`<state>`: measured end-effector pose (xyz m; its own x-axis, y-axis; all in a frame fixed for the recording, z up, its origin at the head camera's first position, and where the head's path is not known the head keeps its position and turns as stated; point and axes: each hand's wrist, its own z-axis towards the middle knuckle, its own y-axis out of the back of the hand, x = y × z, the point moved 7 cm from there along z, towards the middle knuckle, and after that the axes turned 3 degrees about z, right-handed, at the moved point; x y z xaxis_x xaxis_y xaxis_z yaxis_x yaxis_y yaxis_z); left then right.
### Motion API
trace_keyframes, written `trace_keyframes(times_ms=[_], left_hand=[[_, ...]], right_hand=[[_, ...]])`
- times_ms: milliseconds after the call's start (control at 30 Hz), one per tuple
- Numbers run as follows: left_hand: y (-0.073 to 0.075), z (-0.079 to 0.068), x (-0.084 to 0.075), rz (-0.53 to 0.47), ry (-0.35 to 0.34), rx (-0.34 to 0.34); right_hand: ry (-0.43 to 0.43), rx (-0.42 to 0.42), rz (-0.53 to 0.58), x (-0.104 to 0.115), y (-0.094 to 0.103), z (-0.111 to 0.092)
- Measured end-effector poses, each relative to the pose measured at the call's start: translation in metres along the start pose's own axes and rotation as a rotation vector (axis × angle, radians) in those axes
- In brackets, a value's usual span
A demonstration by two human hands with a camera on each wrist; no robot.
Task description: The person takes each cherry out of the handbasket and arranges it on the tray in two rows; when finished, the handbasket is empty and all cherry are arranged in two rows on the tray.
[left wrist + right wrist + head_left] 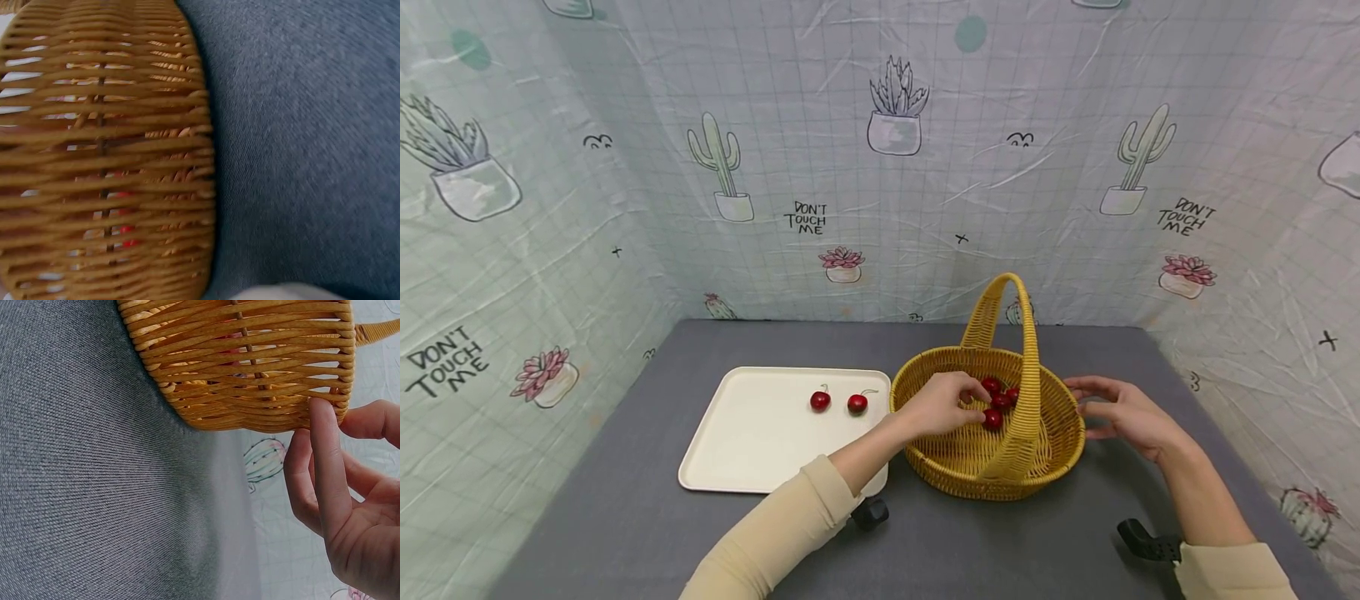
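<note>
A yellow wicker basket (958, 462) with a tall arched handle stands on the grey table, with several red cherries (1001, 401) inside. Reaching over its left rim, my left hand (942, 405) is down inside, thumb and fingertips apart beside a cherry (992, 419); nothing shows pinched between them. In the left wrist view the basket's woven side (106, 162) hides that hand's fingers. My right hand (1123, 412) is at the basket's right rim. The right wrist view shows its fingertips (323, 412) against the outer weave, not wrapped round it.
Left of the basket lies a cream rectangular tray (752, 433) holding two cherries with stems, one on the left (820, 402) and one on the right (857, 404). A cactus-printed cloth (895, 200) hangs behind and along both sides of the table (985, 550).
</note>
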<state>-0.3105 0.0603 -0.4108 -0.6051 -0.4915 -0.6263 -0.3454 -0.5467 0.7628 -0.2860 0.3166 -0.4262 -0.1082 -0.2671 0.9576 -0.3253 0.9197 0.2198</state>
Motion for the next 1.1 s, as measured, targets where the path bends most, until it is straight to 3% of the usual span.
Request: trace_keyframes(times_ms=[500,1100], left_hand=[[-0.03,0.023,0.007,0.135,0.16,0.098],[-0.037,0.032,0.006,0.21,0.15,0.148]], right_hand=[[0.002,0.002,0.002,-0.002,0.001,0.001],[0.006,0.0,0.0,-0.001,0.0,0.0]])
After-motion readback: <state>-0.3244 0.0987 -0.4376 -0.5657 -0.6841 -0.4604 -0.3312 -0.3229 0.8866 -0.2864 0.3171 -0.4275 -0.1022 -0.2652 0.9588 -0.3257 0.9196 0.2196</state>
